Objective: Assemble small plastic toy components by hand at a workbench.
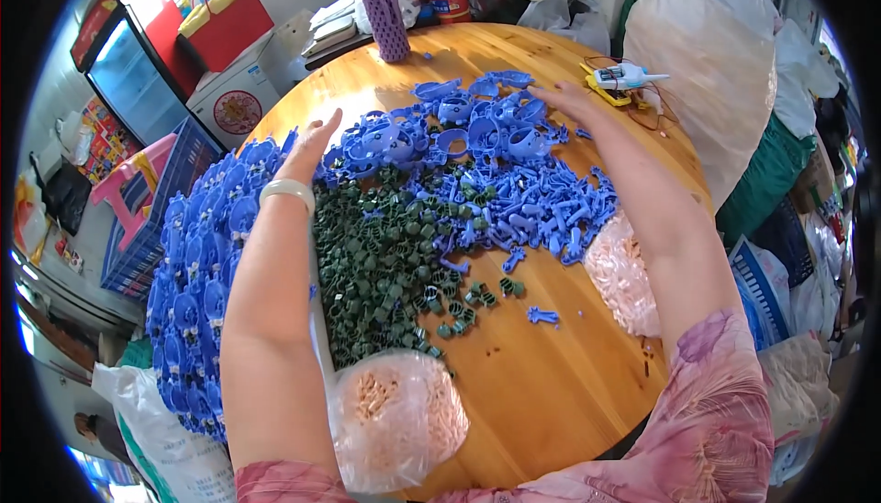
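Observation:
My left hand [310, 145] reaches out flat, fingers apart, at the left edge of a heap of blue plastic shell parts [468, 122] on a round wooden table [541, 384]. My right hand [562, 99] lies open at the heap's far right side, fingers spread toward the blue pieces. Neither hand holds anything. Below the shells spreads a pile of small dark green parts [385, 255] and a patch of small blue stick-like parts [541, 214]. A pale bracelet [287, 189] sits on my left wrist.
Two clear bags of pale pink small pieces lie near me [399, 416] and at the right [619, 273]. A long row of blue shells [197, 283] lines the table's left rim. A yellow-white tool [619, 79] and purple cup [385, 18] stand at the far side.

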`<state>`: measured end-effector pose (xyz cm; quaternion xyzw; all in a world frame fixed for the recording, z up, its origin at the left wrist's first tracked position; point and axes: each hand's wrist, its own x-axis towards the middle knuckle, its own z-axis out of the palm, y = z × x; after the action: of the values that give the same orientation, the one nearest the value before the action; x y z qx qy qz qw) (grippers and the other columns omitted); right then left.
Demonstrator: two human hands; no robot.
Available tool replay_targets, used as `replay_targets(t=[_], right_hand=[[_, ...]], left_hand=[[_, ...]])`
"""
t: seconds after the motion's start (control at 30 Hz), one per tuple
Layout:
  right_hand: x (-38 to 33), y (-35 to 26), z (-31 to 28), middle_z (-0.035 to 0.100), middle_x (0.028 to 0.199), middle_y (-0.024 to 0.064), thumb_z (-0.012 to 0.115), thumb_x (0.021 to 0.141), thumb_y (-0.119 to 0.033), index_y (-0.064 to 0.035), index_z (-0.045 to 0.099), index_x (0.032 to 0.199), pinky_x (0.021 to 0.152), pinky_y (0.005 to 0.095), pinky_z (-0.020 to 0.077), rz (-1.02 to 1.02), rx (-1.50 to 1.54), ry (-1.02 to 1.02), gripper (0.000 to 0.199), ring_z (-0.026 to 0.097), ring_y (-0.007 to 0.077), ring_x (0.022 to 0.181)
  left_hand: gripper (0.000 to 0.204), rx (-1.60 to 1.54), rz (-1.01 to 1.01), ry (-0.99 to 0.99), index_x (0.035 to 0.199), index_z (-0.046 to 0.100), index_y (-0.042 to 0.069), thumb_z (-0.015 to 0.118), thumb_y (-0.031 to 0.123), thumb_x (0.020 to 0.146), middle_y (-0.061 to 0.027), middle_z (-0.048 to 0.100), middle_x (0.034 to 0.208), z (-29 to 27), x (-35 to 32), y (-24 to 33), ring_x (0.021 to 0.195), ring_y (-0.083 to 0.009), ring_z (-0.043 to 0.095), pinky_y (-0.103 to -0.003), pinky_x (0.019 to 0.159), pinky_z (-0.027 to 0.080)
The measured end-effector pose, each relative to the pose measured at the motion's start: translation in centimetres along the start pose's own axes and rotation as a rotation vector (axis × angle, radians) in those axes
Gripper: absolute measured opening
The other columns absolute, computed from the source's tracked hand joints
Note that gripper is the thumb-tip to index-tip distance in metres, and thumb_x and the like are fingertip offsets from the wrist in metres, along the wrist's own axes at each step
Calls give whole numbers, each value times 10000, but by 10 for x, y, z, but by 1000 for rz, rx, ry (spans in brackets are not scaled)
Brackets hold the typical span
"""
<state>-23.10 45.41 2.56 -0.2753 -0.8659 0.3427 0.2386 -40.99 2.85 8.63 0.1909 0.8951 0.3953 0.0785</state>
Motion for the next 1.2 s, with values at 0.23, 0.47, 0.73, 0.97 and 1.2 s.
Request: replay_targets(t=[0.23,0.47,0.73,0.97,1.2], right_hand=[[-13,-41,18,572,709,21,680,731,-483,-128,643,928,538,283,435,152,241,-611,407,502,136,583],[-63,-68,23,605,896,39,652,777,-432,-117,578,1061,541,253,464,70,254,-727,431,567,121,668],[-107,-67,8,620,881,40,656,779,-328,-52,637,976,597,250,463,-80,193,-701,340,569,111,762],[-136,-70,-10,638,874,74,661,767,-292,-5,637,937,653,287,478,-287,100,-686,334,591,141,782],[-200,-105,-42,642,891,213,582,700,-288,-40,634,909,744,445,484,-485,-297,-293,329,614,355,875]], left_hand=[[809,69,-54,-331,1329,428,33,546,623,788,-126,418,1371,39,-18,44,1283,-245,347,-408,1043,251],[683,-10,-83,-374,1275,496,130,641,543,749,-106,463,1326,68,-64,73,1276,-312,349,-566,954,295],[646,-177,-5,-377,1260,509,94,639,492,768,-134,466,1315,75,-126,77,1269,-289,348,-452,1022,249],[616,-175,142,-360,1202,549,49,680,439,743,-140,545,1211,75,-167,78,1180,-237,451,-351,991,310],[603,159,393,-187,1167,562,28,701,397,710,-186,560,1126,79,-221,85,1054,-289,544,-344,916,417]])
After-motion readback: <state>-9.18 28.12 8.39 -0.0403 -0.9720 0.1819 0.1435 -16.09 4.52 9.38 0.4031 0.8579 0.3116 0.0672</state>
